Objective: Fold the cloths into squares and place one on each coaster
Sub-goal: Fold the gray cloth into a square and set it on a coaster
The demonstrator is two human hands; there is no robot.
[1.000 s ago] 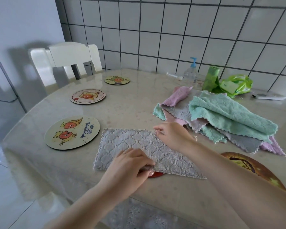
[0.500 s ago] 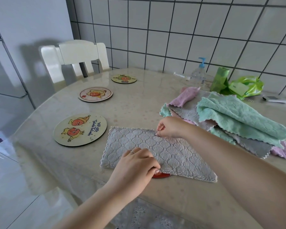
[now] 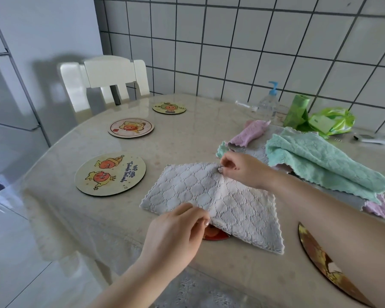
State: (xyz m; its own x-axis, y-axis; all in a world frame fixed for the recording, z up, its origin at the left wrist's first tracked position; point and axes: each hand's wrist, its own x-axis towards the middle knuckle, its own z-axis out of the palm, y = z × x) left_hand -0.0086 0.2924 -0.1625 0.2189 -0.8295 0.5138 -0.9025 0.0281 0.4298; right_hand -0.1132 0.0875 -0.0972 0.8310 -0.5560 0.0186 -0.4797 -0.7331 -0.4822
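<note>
A grey quilted cloth (image 3: 211,196), folded into a long strip, lies across the table in front of me. My left hand (image 3: 176,232) pinches its near edge at the middle, and my right hand (image 3: 240,168) pinches the far edge opposite. The cloth's middle is raised between the two hands. A red coaster (image 3: 215,234) peeks out from under the cloth by my left hand. Three round cartoon coasters lie to the left: a large one (image 3: 110,173), a middle one (image 3: 131,127) and a far one (image 3: 169,107). A dark gold coaster (image 3: 320,263) lies under my right forearm.
A heap of green, grey and pink cloths (image 3: 316,158) sits at the right. Behind it stand a pump bottle (image 3: 269,102), a green roll (image 3: 297,111) and a green bag (image 3: 330,122). A white chair (image 3: 107,78) stands at the far side by the tiled wall.
Both hands have gone from pressing the flat cloth to pinching its edges, and the middle of the cloth has lifted. The camera view has shifted left, so the table appears further right.
</note>
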